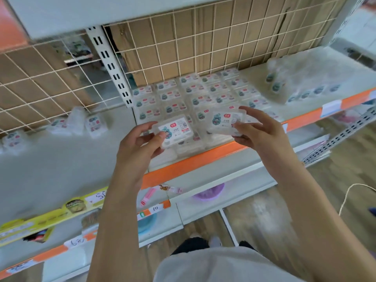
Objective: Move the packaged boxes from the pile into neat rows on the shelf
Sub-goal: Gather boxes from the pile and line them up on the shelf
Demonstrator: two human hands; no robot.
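- Left hand [140, 139] pinches one clear box [175, 131] between thumb and fingertips, held just above the front of the rows [195, 94].
- Right hand [258, 131] pinches a second box [225, 121], remaining fingers spread; a light grip on slick plastic may slip.
- A dropped box could knock the rows askew.
- Loose pile [77, 124] sits left of the rows.

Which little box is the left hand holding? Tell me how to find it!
Find the shelf with the orange front strip and its neat rows of boxes. Just in front of them, the left hand pinches one clear box. Unlike the rowed boxes, it is lifted up and tilted, label facing you.
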